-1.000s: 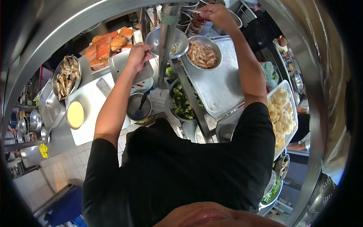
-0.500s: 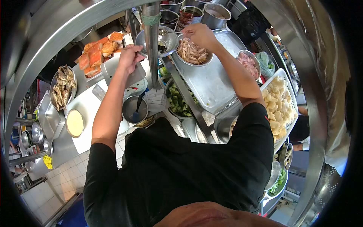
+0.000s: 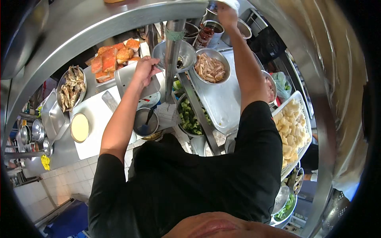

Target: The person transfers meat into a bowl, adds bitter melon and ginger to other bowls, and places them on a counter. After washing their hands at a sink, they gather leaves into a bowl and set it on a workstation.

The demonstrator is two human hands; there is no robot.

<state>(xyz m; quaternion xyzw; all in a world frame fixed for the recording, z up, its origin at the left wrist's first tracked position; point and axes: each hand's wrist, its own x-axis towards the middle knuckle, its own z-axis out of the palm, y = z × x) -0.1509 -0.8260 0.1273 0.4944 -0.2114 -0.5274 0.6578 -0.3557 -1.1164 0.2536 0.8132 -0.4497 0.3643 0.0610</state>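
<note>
My left hand (image 3: 146, 70) is closed on the rim of a metal bowl (image 3: 190, 56), which has a little dark food at its bottom and stands partly behind a steel post. My right hand (image 3: 228, 16) reaches to the top of the view, beside something white (image 3: 231, 4); its fingers are hidden or blurred. Below it are a jar of red sauce (image 3: 204, 36) and metal pots. Right of the held bowl, a bowl of pale meat strips (image 3: 211, 66) rests at the end of a metal tray (image 3: 216, 103).
Orange-brown slabs (image 3: 113, 59), a bowl of dried fish (image 3: 72, 89) and a yellow-filled bowl (image 3: 80, 127) are on the left. Broccoli (image 3: 191, 119) sits below the rail. A white basket of pale pieces (image 3: 293, 131) is on the right. A steel post (image 3: 172, 63) rises at centre.
My right hand has left the bowl of meat strips and moved up to the top of the view. My left hand stays at the metal bowl. The whole view has shifted slightly.
</note>
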